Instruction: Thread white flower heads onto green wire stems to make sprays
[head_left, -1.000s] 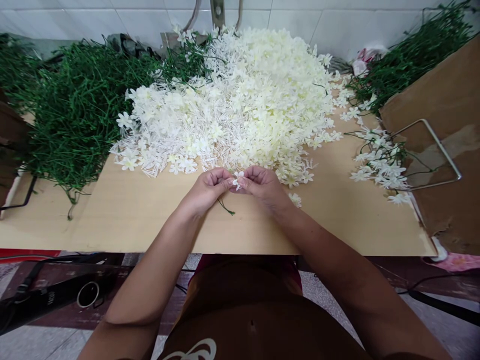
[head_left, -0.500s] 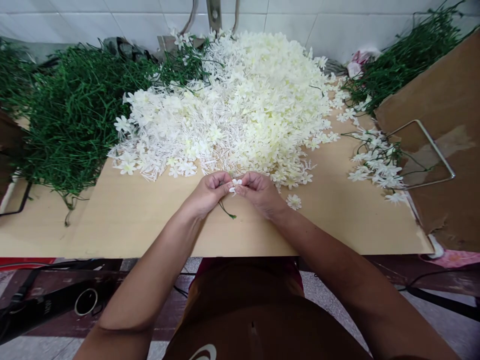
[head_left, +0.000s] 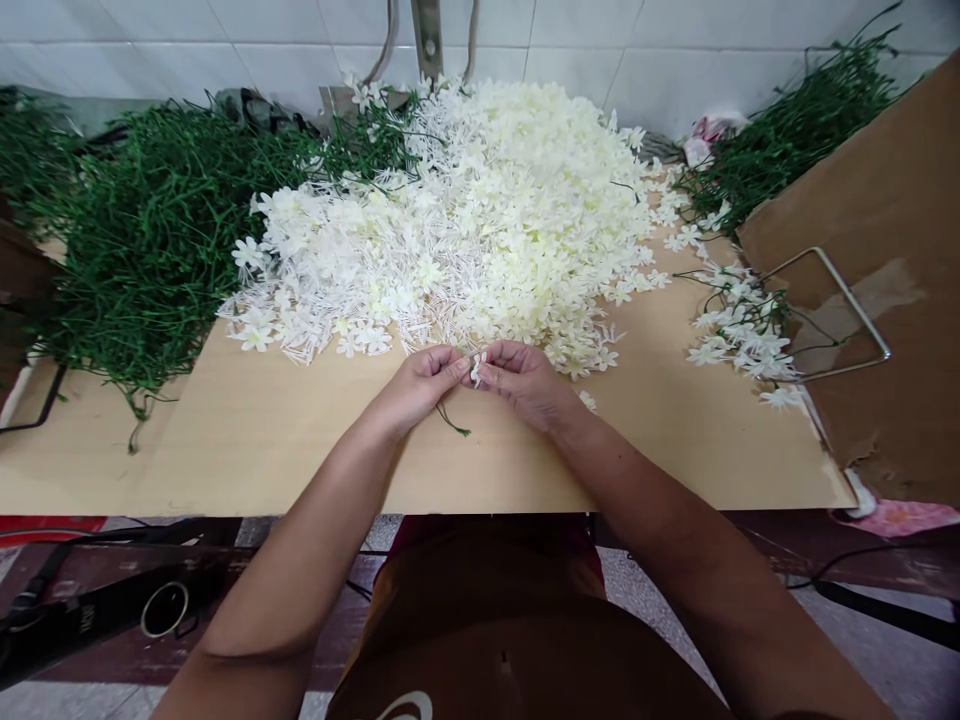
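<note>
Both hands meet over the table just in front of the flower heap. My left hand [head_left: 425,385] is closed in a pinch on a green plastic stem [head_left: 452,424], whose lower end hangs out below the fingers. My right hand [head_left: 520,378] pinches a small white artificial flower [head_left: 478,370] between thumb and fingers, right against the left fingertips. Where stem and flower meet is hidden by the fingers. Behind the hands lies a large heap of loose white and cream artificial flowers [head_left: 525,220]. One more loose flower [head_left: 587,400] lies partly behind my right wrist.
A big pile of green stems [head_left: 142,230] lies on the left, another stem pile [head_left: 795,130] at the back right. A bunch of flowers on stems [head_left: 750,325] rests against a cardboard piece [head_left: 885,250] with a metal wire bracket [head_left: 862,310]. A tiled wall [head_left: 570,40] stands behind.
The flower in the right fingers has turned from facing up to edge-on, and the right hand has shifted slightly. The view has tilted a little. Both hands keep their pinch.
</note>
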